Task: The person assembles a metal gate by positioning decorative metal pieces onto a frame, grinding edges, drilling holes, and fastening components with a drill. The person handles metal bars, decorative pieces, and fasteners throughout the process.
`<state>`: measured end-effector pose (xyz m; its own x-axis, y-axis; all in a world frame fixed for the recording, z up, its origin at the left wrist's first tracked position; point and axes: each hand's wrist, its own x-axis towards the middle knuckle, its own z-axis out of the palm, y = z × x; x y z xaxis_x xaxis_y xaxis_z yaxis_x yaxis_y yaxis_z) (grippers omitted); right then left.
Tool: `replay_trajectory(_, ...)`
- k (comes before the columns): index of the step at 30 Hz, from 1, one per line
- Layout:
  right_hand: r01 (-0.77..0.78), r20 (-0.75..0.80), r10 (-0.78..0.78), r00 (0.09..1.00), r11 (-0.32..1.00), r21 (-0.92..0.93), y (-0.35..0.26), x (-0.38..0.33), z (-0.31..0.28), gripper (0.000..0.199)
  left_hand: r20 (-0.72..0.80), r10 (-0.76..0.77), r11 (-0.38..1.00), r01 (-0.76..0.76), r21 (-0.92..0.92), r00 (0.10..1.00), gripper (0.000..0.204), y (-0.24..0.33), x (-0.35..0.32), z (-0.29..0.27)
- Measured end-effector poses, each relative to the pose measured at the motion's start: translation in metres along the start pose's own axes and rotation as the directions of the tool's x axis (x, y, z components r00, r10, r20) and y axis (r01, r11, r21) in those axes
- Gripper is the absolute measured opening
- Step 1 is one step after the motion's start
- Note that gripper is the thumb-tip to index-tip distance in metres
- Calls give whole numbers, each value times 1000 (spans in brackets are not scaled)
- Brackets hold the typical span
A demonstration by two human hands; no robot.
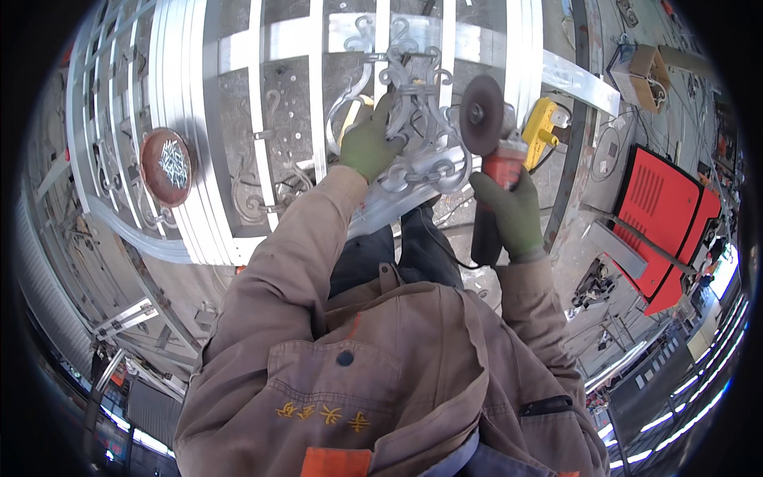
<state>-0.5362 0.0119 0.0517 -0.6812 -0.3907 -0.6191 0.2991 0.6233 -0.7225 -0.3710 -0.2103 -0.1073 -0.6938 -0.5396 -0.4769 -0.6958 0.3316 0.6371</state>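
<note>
Left hand (369, 145) grips the silver scrollwork ornament (421, 151); just right of the ornament, right hand (513, 211) clasps an angle grinder (489, 151)

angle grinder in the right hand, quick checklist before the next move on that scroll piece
1. Right hand wrapped around the angle grinder body: ok.
2. Left hand steadying the scroll ornament: ok, its grip is on the left side.
3. Grinding disc apart from left-hand fingers: ok, a gap shows.
4. Both hands gloved: ok, green gloves.
5. Disc spinning or stopped: cannot tell.
6. Disc guard fitted: cannot tell from this angle.
</note>
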Motion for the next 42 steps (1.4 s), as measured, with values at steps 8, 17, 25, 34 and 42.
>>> replay_trajectory(8,4,59,12,998,964,-267,-5,26,57,64,87,-10,996,2,87,996,93,-3,9,2)
replay_trajectory(17,-24,40,39,998,946,-325,2,49,70,70,96,-28,990,15,140,995,85,-7,10,4)
replay_trajectory(25,-25,23,37,999,914,-404,-3,56,73,72,101,-23,991,9,133,995,82,-11,13,7)
replay_trajectory(34,6,33,8,999,922,-387,3,58,72,65,96,-19,996,11,87,995,85,-16,15,11)
replay_trajectory(42,17,38,-4,999,930,-367,4,59,75,63,67,23,996,-28,83,997,84,-25,16,19)
